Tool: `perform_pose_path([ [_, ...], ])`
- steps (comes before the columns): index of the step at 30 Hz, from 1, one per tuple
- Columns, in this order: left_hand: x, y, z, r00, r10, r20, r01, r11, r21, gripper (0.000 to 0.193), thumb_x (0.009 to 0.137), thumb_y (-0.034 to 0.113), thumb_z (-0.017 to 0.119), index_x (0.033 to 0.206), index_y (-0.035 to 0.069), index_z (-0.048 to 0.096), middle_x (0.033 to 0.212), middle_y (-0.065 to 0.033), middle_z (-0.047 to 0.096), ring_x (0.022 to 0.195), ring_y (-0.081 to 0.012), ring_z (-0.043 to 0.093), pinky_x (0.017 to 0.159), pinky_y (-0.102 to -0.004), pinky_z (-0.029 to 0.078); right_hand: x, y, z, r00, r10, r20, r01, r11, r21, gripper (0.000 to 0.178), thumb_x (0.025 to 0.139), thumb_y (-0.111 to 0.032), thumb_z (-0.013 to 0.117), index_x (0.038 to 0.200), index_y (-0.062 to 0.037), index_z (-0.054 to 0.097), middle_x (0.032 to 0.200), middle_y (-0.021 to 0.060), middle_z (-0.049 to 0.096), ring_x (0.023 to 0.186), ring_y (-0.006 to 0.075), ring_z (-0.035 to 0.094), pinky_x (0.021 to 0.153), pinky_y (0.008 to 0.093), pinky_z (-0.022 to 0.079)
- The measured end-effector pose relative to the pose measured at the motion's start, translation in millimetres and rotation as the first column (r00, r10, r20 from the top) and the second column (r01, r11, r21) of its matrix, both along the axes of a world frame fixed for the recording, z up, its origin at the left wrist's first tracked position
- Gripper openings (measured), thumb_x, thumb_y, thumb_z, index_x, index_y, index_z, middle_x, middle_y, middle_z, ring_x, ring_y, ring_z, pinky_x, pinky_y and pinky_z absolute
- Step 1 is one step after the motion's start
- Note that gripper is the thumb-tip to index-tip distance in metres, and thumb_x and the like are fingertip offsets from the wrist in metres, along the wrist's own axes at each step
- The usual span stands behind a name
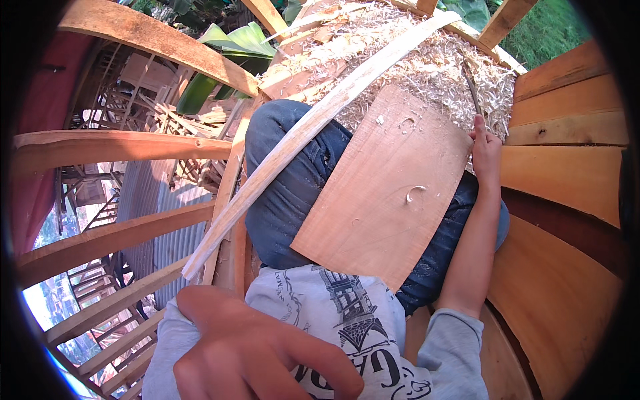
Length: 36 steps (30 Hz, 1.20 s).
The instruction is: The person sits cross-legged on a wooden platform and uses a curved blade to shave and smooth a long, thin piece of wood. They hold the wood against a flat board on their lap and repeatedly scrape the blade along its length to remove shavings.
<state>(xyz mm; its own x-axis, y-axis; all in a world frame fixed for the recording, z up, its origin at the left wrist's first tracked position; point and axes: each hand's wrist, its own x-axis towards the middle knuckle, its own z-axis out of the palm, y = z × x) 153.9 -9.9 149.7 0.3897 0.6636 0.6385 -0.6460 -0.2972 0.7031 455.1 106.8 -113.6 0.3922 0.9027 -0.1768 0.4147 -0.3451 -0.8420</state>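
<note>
My right hand (pixel 487 155) is closed beside the right edge of a board on my lap, gripping a knife (pixel 473 88) with a thin dark blade. The blade points away from me over the shavings; the handle is hidden in my fingers. My left hand (pixel 260 353) is raised close in front of my shirt, with bent fingers, the forefinger apart from the others. Nothing shows in it, though some fingertips are cut off by the lower edge. A flat brown wooden board (pixel 380 193) lies slanted across my thighs. Along my left leg rests a long pale wood strip (pixel 320 113).
Curled wood shavings (pixel 427 67) pile up beyond my knees, and a few lie on the board. Wooden rails (pixel 127 145) stand at the left, with stacked offcuts (pixel 193 123) and corrugated metal (pixel 167 207) below. Wooden planks (pixel 567 180) close in the right side.
</note>
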Motion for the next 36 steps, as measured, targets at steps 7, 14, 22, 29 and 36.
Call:
perform_pose_path([
  [7,-21,28,7,0.797,-0.603,0.003,0.603,0.796,0.051,0.021,0.081,-0.002,0.059,0.064,0.011,0.054,0.074,-0.0019,0.061,0.064,-0.0099,0.057,0.06,-0.0277,0.046,15,-3,-13,0.999,0.017,0.039,-0.015,0.999,-0.035,0.075,0.088,-0.064,0.05,0.08,0.0084,0.068,0.056,0.0044,0.05,0.059,0.0146,0.05,0.059,0.0296,0.041],
  [14,-3,1,-9,0.807,-0.526,0.268,0.587,0.765,-0.266,0.017,0.082,-0.001,0.059,0.067,0.007,0.057,0.075,-0.0049,0.062,0.064,-0.0125,0.058,0.059,-0.0279,0.047,16,0,-16,0.996,0.006,0.089,-0.001,0.998,-0.063,0.077,0.088,-0.065,0.048,0.083,0.0097,0.067,0.059,0.0046,0.05,0.061,0.0152,0.05,0.06,0.0303,0.041],
  [22,33,-15,-11,0.764,-0.367,0.53,0.596,0.717,-0.362,0.013,0.082,0.001,0.061,0.07,0.003,0.06,0.075,-0.0085,0.062,0.064,-0.0154,0.06,0.058,-0.0281,0.048,36,9,-35,0.999,0.024,0.042,-0.021,0.997,-0.077,0.075,0.089,-0.064,0.048,0.077,0.0069,0.068,0.054,0.0009,0.047,0.052,0.0121,0.044,0.053,0.0292,0.036],
  [29,33,-20,-18,0.769,-0.274,0.577,0.568,0.706,-0.423,0.011,0.083,0.002,0.062,0.072,0.0,0.062,0.075,-0.0116,0.063,0.063,-0.018,0.061,0.057,-0.0283,0.049,19,5,-28,0.996,0.043,0.074,-0.039,0.998,-0.046,0.077,0.088,-0.067,0.047,0.079,0.0067,0.067,0.058,0.0049,0.051,0.059,0.0155,0.049,0.058,0.0308,0.04],
  [36,41,-21,-16,0.745,-0.255,0.616,0.586,0.692,-0.422,0.012,0.083,0.003,0.063,0.075,-0.004,0.065,0.076,-0.0146,0.064,0.063,-0.0205,0.062,0.056,-0.0286,0.05,37,5,-36,1.0,-0.001,-0.015,0.0,0.998,-0.066,0.076,0.088,-0.066,0.048,0.078,0.0069,0.068,0.058,0.0043,0.051,0.059,0.0135,0.048,0.059,0.0301,0.039],
])
